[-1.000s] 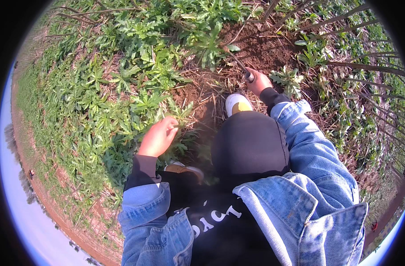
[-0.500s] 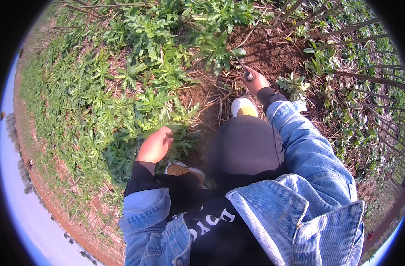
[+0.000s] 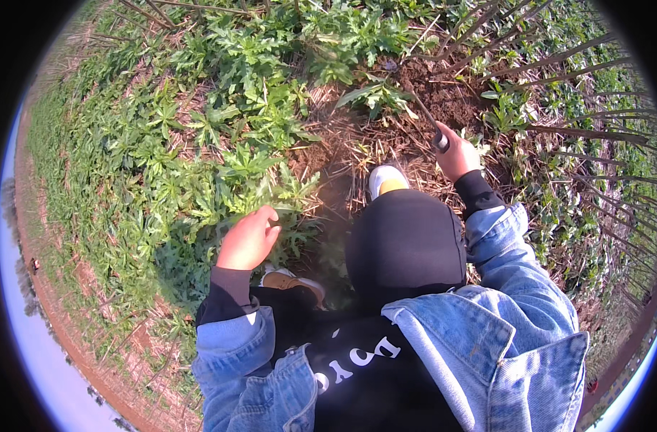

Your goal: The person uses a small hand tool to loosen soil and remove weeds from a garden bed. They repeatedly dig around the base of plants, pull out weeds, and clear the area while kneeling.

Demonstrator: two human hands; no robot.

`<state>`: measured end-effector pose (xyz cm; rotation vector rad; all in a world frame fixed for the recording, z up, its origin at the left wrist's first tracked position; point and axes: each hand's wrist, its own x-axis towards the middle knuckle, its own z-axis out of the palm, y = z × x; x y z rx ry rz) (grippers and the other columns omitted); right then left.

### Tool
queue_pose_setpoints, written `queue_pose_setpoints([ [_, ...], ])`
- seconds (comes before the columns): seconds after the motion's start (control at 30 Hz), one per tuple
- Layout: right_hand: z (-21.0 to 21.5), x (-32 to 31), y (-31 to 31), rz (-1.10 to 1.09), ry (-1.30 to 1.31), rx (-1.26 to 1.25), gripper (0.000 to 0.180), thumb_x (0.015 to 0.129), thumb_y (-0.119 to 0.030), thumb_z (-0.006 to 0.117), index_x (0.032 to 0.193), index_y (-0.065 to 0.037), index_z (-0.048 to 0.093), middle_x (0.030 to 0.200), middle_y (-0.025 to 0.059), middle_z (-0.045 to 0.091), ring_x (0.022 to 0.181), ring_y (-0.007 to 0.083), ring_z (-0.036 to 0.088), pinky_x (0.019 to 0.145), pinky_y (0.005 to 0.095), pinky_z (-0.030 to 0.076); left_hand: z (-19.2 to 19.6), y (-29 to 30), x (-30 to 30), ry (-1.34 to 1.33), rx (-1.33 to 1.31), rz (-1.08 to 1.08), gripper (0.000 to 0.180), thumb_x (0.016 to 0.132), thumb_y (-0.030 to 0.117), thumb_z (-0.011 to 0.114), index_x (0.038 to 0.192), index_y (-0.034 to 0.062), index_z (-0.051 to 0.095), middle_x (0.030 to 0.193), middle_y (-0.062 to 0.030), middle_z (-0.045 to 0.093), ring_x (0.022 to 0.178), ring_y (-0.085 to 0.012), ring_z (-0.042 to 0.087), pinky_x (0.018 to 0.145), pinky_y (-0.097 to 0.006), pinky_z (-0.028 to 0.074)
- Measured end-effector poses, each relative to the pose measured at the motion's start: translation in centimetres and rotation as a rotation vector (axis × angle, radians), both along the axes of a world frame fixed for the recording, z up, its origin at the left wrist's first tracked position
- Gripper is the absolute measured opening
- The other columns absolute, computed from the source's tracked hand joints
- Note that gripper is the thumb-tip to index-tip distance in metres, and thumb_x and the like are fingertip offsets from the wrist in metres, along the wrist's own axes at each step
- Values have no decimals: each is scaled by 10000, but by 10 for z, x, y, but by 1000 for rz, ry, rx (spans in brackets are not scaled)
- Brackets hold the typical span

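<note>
My right hand [image 3: 459,154] is wrapped round the dark handle of a hand tool with a thin metal shaft [image 3: 425,111]. The shaft slants forward and left, and its far end is lost among the leaves of a green weed [image 3: 376,96]. That weed leans over straw at the edge of loose brown soil [image 3: 454,93]. My left hand [image 3: 248,239] hangs low over leafy weeds [image 3: 246,167] on the left. Its fingers are loosely bent, with a gap between thumb and forefinger and nothing seen between them. The undersides of its other fingers are hidden.
Bare woody stems [image 3: 595,133] reach in from the right. More stems cross the far edge. My dark-clad knee [image 3: 408,241] rises in the middle, with a shoe [image 3: 388,178] beyond it and another shoe [image 3: 294,285] on the left. Dry straw covers the ground between the plants.
My right hand and the tool have moved right and a little nearer to me. The weed by the tool has shifted right and tilted over. My left hand has barely moved.
</note>
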<state>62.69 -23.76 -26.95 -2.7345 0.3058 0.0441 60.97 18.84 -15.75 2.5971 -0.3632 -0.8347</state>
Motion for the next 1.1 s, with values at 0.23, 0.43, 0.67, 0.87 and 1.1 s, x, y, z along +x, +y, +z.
queue_pose_setpoints([
  [0.23,29,-16,-47,-313,265,58,359,737,-189,630,1088,-120,655,900,172,671,855,320,651,767,390,503,18,10,-11,-34,-8,23,219,822,177,632,977,72,520,801,-142,619,744,-328,605,644,-405,471],
  [0.43,51,-27,-21,-89,33,127,407,746,-181,637,1153,-180,626,923,171,666,850,321,646,750,381,512,21,7,-14,-64,-50,-50,219,812,158,640,969,65,520,791,-141,612,736,-323,605,649,-405,472],
  [0.67,61,97,54,246,202,-95,243,753,-190,585,974,-109,649,887,152,668,879,331,639,776,408,500,26,9,-14,-23,-14,7,223,818,178,624,981,65,523,826,-152,620,784,-334,612,668,-420,473],
  [0.87,74,85,6,295,417,-192,236,783,-213,585,913,-37,673,883,199,660,880,355,635,771,402,503,26,16,-15,-49,-11,7,232,813,181,629,982,68,519,837,-147,617,795,-336,608,684,-422,476],
  [1.1,105,8,-75,396,1215,-683,273,614,-138,605,833,-7,704,907,203,673,890,341,653,764,383,534,27,4,-5,-81,-81,-77,234,807,173,638,979,71,518,826,-144,617,807,-334,605,694,-422,478],
])
